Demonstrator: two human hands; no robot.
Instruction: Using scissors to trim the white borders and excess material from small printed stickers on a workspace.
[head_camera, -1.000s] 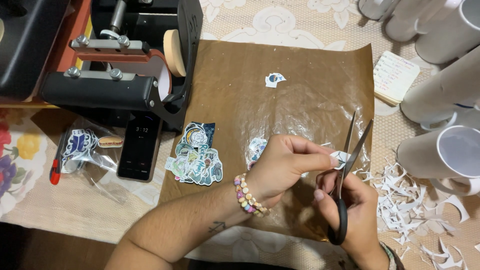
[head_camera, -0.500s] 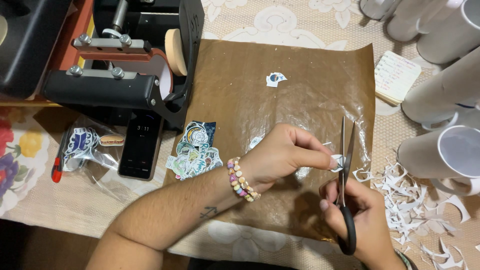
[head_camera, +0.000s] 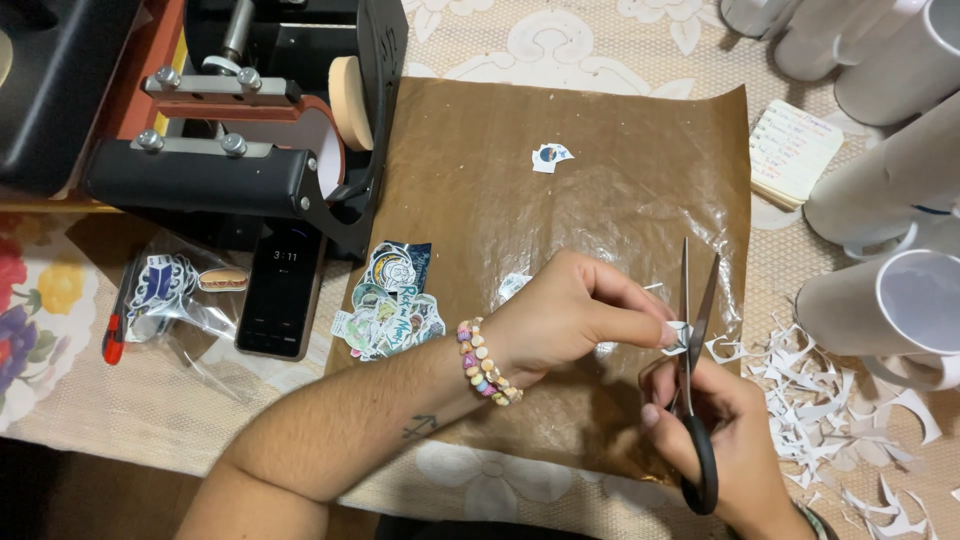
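head view: sticker cutting over brown sheet.
left hand pinches a small paper cutout; right hand grips black-handled scissors, blades parted around it. pile of printed stickers left of the wrist; clear sticker bag beside a phone; white scraps right.

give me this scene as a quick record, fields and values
left hand: left hand pinches a small paper cutout at its fingertips
right hand: right hand holds scissors, blades open around the cutout
surface: brown baking paper on a patterned tablecloth
left of the hands: sticker pile, phone, black press machine
right of the hands: white paper scraps, white mugs
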